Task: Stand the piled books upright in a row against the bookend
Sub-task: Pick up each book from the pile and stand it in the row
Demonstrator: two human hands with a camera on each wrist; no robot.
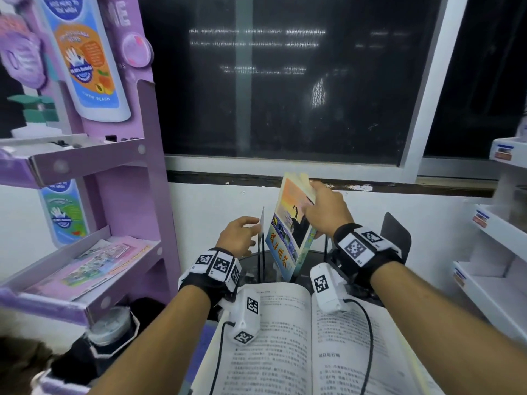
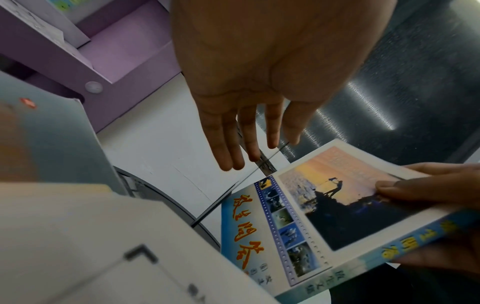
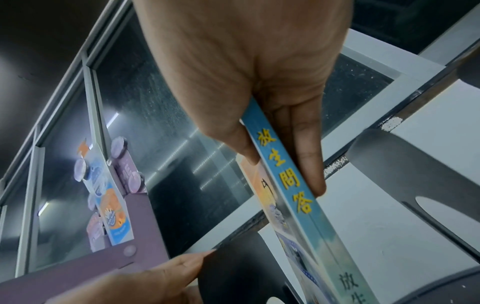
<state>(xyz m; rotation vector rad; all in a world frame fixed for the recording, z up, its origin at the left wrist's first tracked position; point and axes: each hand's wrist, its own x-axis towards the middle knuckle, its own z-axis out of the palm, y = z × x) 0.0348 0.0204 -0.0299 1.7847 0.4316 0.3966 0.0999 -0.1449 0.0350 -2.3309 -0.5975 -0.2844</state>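
My right hand (image 1: 315,202) grips a thin book with a sunset cover (image 1: 289,229) by its upper spine and holds it tilted, its lower corner down near the dark round table (image 1: 312,256). The right wrist view shows my thumb and fingers (image 3: 309,164) pinching the blue spine (image 3: 291,185). Just left of the book stands a thin upright bookend (image 1: 261,223), dark on its right face (image 3: 233,273). My left hand (image 1: 248,230) lies with straight fingers (image 2: 226,148) against its left side. The book's cover (image 2: 324,205) leans a little apart from the bookend.
A large open book (image 1: 285,337) lies in front of me under both wrists. A second dark bookend (image 1: 396,232) stands to the right. A purple display shelf (image 1: 119,195) is close on the left and white shelves (image 1: 496,252) on the right. A window and wall lie behind.
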